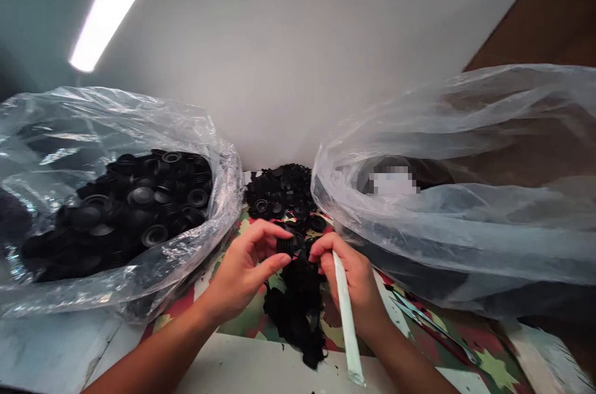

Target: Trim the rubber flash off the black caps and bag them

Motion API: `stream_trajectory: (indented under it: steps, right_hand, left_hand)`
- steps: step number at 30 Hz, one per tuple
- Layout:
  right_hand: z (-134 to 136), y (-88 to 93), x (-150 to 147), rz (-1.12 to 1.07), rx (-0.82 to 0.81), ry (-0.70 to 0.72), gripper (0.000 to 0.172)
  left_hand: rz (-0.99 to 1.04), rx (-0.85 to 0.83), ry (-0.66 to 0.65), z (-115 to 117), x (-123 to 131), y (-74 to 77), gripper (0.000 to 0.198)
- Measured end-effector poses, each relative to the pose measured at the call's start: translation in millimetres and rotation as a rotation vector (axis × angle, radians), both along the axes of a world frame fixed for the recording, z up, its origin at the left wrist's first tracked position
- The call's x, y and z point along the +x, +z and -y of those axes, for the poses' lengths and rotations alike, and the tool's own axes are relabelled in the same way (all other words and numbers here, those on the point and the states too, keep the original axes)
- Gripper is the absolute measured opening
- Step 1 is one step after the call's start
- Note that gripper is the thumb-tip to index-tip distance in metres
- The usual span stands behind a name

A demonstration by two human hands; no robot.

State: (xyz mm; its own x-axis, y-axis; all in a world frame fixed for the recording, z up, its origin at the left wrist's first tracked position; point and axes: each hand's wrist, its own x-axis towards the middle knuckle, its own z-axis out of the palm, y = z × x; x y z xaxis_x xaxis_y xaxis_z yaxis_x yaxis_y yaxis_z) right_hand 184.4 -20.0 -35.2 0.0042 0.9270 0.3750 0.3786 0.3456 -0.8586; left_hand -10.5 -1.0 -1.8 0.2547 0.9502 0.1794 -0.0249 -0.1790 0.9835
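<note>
— What's around me?
— Two clear bags: the left bag (56, 121) full of black caps (139, 195), the right bag (465, 208), and a scrap heap (298, 313) on the cloth (242, 313) between them.
— And my hands?
— My left hand (242, 270) pinches one cap (286, 246) just above the heap. My right hand (356, 279) touches it while gripping a pale stick (347, 319). I'd hold the cap firm, with my fingertips clear of the stick's hidden end.

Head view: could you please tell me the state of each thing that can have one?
left hand, pinching the black ribbed part between thumb and fingers
right hand, gripping the pale stick, fingertips at the part
left bag, open, heaped with black parts
right bag, open, contents mostly hidden
black scraps, loose heap under the hands
ceiling light, on
</note>
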Motion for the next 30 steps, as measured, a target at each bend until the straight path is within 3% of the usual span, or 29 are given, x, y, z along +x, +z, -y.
stream_trajectory:
  steps: [3,6,14,23,30]
  right_hand:
    - [2,-2.2,-1,0.032,-0.009,-0.024,0.024]
    - [3,-6.4,-3,0.041,-0.037,0.002,0.025]
    - [3,-15.4,-5,0.029,-0.046,0.048,0.03]
    - [4,-8.4,-8,0.01,-0.016,0.079,0.032]
    - [7,-1.8,-11,-0.029,-0.016,0.07,0.037]
  left_hand:
    - [-0.187,0.328,0.302,0,-8,6.2,0.049]
    - [-0.25,0.391,0.395,3,-12,12.7,0.06]
    - [-0.377,0.48,0.385,17,-4,11.9,0.062]
    - [-0.515,0.642,0.485,26,-11,9.8,0.092]
    - [-0.458,0.533,0.371,32,-9,14.4,0.05]
